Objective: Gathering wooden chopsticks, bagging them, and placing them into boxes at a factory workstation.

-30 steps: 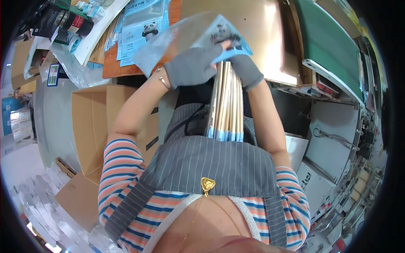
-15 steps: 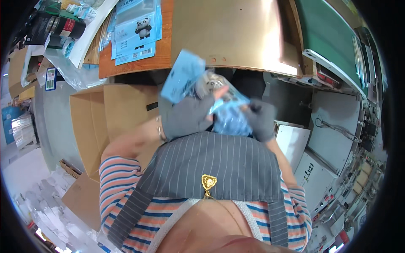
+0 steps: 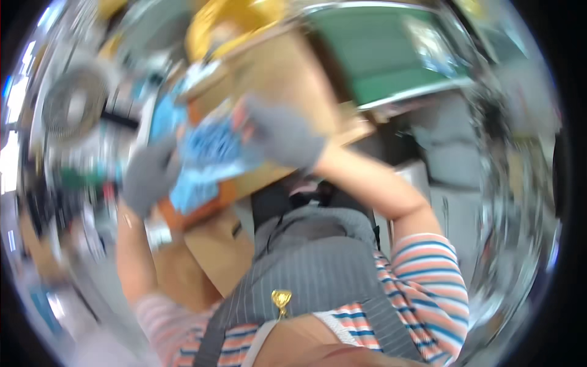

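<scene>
My left hand [image 3: 150, 176] and my right hand [image 3: 280, 136], both in grey gloves with bare fingertips, are over the table at the left. Between them is a blue plastic bag [image 3: 211, 144] with darker blue stuff showing in its middle. My right fingers are closed at its right edge. My left fingers are at its left edge, their grip smeared by motion. Below it, light blue packaging [image 3: 192, 194] covers the orange-brown table edge [image 3: 229, 191]; whether it joins the bag I cannot tell. More blue packets [image 3: 165, 119] lie behind my left hand.
A tan board [image 3: 293, 79] covers the table. Behind it stands a yellow bag or bin [image 3: 229, 24]. A green-topped surface [image 3: 391, 55] is at the far right, a fan [image 3: 76, 107] at the left. An open cardboard box [image 3: 205, 248] is below the table edge.
Both hands have moved with the blue bag from in front of my apron to over the table at the left. The view has swung, and the picture is blurred.
</scene>
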A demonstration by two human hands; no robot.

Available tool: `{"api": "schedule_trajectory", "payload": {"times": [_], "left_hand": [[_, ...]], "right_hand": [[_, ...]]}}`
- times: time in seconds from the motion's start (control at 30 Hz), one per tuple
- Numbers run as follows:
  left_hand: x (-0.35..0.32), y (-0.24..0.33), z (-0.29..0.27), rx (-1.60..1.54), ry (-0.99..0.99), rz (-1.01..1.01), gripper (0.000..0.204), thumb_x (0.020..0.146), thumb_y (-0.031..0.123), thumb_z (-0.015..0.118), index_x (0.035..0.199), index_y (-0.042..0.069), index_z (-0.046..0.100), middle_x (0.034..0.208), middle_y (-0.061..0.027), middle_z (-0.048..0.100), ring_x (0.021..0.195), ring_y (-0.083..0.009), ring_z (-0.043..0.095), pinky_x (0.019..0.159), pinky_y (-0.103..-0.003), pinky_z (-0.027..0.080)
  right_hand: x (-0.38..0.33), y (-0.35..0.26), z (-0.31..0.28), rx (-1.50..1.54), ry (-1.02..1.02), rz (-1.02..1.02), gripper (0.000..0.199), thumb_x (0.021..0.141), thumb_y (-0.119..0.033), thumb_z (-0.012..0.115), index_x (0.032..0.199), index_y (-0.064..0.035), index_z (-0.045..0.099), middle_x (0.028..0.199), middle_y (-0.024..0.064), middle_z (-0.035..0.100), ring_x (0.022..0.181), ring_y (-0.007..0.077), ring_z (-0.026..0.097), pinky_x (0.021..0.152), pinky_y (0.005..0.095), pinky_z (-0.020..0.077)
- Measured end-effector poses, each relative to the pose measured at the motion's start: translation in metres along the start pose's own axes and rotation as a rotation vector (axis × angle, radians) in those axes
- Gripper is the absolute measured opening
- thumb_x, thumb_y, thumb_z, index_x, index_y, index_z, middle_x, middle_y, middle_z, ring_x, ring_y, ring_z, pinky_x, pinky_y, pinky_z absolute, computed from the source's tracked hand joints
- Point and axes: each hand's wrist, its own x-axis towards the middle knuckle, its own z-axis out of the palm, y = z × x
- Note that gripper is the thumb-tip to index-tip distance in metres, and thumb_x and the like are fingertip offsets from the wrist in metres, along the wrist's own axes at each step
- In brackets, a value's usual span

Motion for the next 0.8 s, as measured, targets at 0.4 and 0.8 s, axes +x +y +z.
{"api": "schedule_trajectory", "payload": {"times": [0.4,0.8], "left_hand": [[0.006,0.127,0.254,-0.481,-0.564,0.132,0.03,0.084,0.022,0.058,0.109,0.005,0.062,0.1,-0.021,0.065,0.095,-0.0341,0.064,0.08,-0.04,0.05],[0.077,0.358,0.216,-0.389,-0.4,0.137,0.024,0.086,0.016,0.055,0.102,0.001,0.064,0.093,-0.0167,0.068,0.086,-0.0315,0.066,0.074,-0.036,0.051]], "right_hand": [[-0.344,-0.058,-0.205,-0.313,0.494,0.769,0.035,0.084,-0.032,0.058,0.11,-0.0097,0.058,0.093,0.0139,0.065,0.087,0.0301,0.064,0.077,0.0387,0.0492],[-0.471,-0.14,-0.406,-0.235,0.641,0.555,0.032,0.088,-0.028,0.059,0.111,-0.0049,0.059,0.092,0.0112,0.065,0.086,0.0209,0.062,0.078,0.0331,0.0481]]}}
